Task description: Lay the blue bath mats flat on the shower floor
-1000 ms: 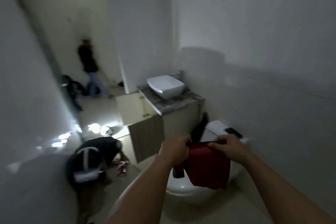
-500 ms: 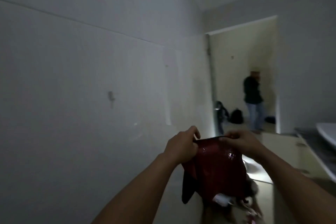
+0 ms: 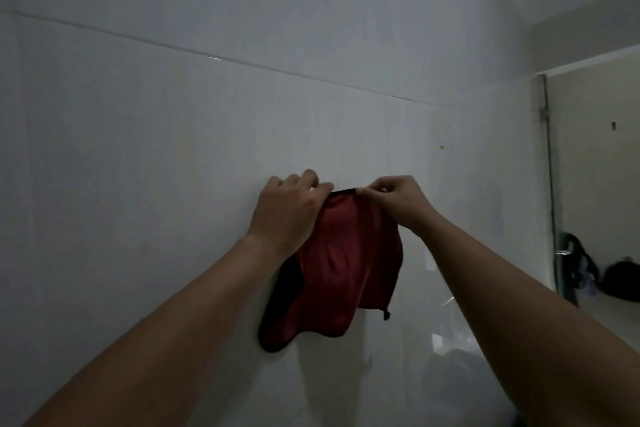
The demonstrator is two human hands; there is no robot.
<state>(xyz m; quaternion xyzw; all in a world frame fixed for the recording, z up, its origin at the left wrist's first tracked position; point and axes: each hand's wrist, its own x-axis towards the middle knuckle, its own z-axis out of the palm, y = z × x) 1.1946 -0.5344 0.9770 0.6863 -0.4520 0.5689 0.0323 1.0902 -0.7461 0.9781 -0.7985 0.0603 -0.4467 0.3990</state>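
Cloth [image 3: 346, 263], dark red with a black underside, hung against the white wall [image 3: 138, 149], long axis vertical, top edge level and lower corners pointing down. Left hand [image 3: 289, 215] lay closed over its upper left corner, and right hand [image 3: 398, 199] pinched the upper right edge between thumb and fingertips. Blue bath mats and shower floor were out of frame; dim light blurred the dark bags [image 3: 620, 279] through the doorway [image 3: 595, 184].
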